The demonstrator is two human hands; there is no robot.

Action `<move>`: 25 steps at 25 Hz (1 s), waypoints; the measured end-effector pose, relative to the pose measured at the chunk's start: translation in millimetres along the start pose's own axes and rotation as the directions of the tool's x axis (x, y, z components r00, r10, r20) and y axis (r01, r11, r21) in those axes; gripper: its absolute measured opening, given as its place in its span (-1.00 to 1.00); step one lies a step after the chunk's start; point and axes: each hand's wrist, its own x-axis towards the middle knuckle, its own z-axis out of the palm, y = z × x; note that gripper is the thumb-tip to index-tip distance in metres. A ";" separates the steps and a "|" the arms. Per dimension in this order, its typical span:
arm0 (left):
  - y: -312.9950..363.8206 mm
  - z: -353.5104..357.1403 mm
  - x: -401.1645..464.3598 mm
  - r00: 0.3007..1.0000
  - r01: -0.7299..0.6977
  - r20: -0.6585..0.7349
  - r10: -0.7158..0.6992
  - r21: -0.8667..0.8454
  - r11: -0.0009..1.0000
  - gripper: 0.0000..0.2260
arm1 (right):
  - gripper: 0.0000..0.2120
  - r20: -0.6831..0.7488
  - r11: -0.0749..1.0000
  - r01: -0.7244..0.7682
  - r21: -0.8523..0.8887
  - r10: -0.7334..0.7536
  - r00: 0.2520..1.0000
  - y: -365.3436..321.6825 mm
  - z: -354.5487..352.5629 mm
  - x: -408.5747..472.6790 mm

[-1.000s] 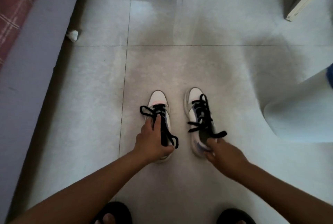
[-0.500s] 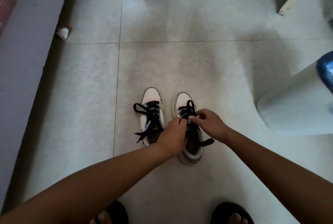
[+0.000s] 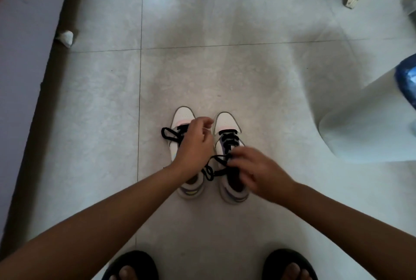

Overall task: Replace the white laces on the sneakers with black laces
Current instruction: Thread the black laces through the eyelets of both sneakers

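Both sneakers wear black laces; tying remains, I judge. Right hand pinches lace end over right shoe; left hand beside it, grip unclear.

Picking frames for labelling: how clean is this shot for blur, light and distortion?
Head view: the right hand is motion-smeared, the left hand sharper; light is dim, with soft shadows on the floor and glare near the top; the wide lens bends the tile lines.

white sneakers, black laces, pale grey floor tiles
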 end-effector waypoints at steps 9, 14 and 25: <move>-1.5 9.4 3.8 0.764 -0.567 0.595 0.250 0.433 0.701 -0.59 | -0.67 0.315 0.737 -0.675 0.036 0.632 0.708 18.6 9.7 -4.7; 2.2 25.6 -0.6 0.865 -0.416 0.446 0.229 0.385 0.824 -0.78 | -0.82 0.170 0.881 -0.447 -0.155 0.469 0.867 15.4 3.3 2.0; 12.9 -6.7 36.4 0.829 0.328 0.409 -0.382 0.198 0.924 -0.91 | -0.96 0.472 0.624 -0.736 0.262 0.582 0.662 59.7 -18.6 24.1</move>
